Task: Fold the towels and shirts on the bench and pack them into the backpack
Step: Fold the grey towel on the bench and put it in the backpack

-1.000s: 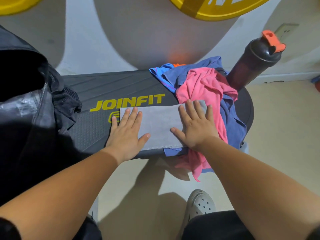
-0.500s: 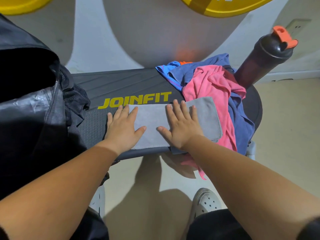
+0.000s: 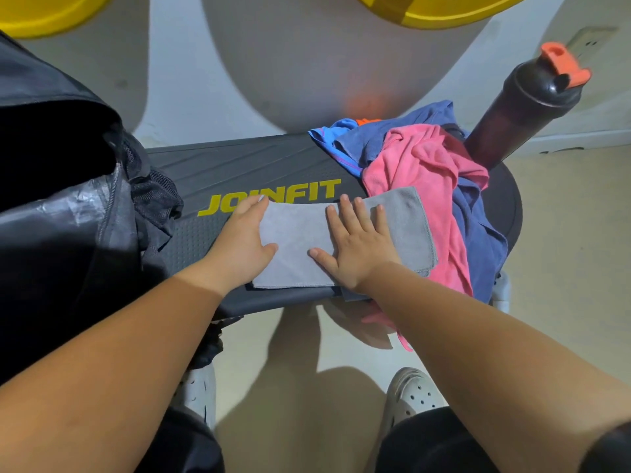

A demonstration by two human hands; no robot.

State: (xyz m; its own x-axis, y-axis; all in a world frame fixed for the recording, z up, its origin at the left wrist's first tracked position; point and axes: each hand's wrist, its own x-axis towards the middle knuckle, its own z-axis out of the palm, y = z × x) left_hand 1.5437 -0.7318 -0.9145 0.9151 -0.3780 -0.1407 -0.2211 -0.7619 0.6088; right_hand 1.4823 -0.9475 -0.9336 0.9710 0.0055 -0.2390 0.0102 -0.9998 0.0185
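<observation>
Head view: grey towel point(image 3: 297, 247) lies flat as a rectangle on the near part of the black bench point(image 3: 246, 165), just below the yellow JOINFIT lettering. A second layer shows at its near right corner. Its right end overlaps the clothes pile.

Left hand point(image 3: 239, 240): flat at the towel's left edge, fingers straight, thumb on the cloth, nothing gripped.

Right hand point(image 3: 358, 247): palm-down on the towel's middle, fingers straight and slightly spread, pressing, nothing gripped.

Pile at the bench's right end: crumpled pink towel point(image 3: 420, 165) on top of a dark blue shirt point(image 3: 478, 240), both draping over the near edge. A brighter blue garment point(image 3: 336, 131) shows behind them.

Black backpack point(image 3: 68, 199) at the bench's left end, mouth open, touching the bench.

Dark shaker bottle point(image 3: 522, 107) with an orange cap rises behind the pile, base hidden.

Yellow weight plate point(image 3: 426, 11) at the top edge of the view. Pale perforated clog point(image 3: 413, 394) on the floor below.
</observation>
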